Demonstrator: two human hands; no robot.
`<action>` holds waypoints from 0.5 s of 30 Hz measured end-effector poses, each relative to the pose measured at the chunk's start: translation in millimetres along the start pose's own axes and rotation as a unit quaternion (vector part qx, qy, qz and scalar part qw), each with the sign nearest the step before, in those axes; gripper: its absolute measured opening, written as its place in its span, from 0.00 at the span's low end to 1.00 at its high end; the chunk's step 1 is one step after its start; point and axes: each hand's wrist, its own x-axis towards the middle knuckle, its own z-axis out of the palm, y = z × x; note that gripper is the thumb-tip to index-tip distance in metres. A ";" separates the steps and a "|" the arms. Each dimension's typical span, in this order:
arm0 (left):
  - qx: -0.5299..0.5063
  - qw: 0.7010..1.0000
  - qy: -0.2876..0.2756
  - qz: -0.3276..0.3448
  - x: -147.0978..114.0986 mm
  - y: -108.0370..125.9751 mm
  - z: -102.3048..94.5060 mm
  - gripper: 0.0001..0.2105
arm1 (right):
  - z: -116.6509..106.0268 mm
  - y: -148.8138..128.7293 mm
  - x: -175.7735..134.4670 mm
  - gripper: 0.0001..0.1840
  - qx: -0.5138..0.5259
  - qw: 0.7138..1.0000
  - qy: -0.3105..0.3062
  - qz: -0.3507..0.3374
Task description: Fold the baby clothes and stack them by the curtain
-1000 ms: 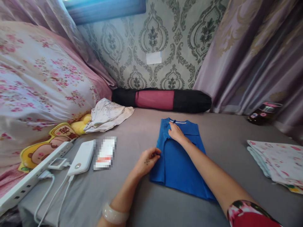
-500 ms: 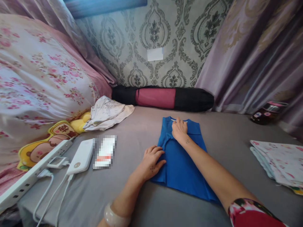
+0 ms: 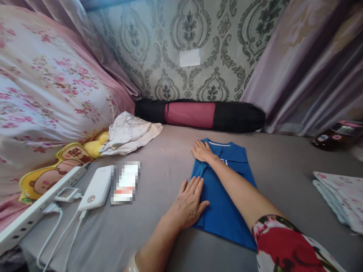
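Observation:
A blue shirt (image 3: 224, 204) lies on the grey sheet (image 3: 159, 177), its sides folded inward and its neckline toward the wall. White lettering shows in part on its chest. My left hand (image 3: 193, 202) rests flat on the shirt's left edge, fingers stretched out and thumb spread over the cloth. Farther up, my right hand (image 3: 202, 151) lies flat across the shirt's upper left corner, beside the collar, with fingers extended. My right forearm crosses over the shirt and hides part of its middle.
Left are a white power strip (image 3: 42, 204), a power bank (image 3: 96, 187) with cables, a blurred white item (image 3: 126, 183) and a crumpled pale cloth (image 3: 127, 132). A black and pink rolled bag (image 3: 190, 114) lies along the wall. Folded cloths (image 3: 343, 192) and a dark jar (image 3: 334, 135) stand right.
My right hand has moved left from the collar to the shirt's upper left corner, uncovering lettering. My left hand has shifted slightly right, farther onto the cloth. The view has shifted slightly.

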 end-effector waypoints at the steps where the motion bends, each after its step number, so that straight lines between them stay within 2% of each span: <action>1: 0.000 1.000 0.007 -0.002 0.2 0.1 -0.5 0.32 | -2.9 2.7 4.5 0.27 -0.004 1.000 0.019 -0.003; 4: 0.005 1.000 0.023 -0.008 0.8 -0.8 -0.8 0.29 | -10.3 11.3 16.0 0.22 -0.025 0.997 0.079 0.012; 10: 0.005 1.000 0.013 -0.002 -0.7 -3.8 4.1 0.32 | -12.9 22.3 33.6 0.17 -0.041 0.997 0.058 0.037; 15: -0.016 1.000 -0.021 0.016 -3.2 -3.4 2.7 0.31 | -5.4 20.6 39.3 0.18 -0.040 0.993 0.098 0.053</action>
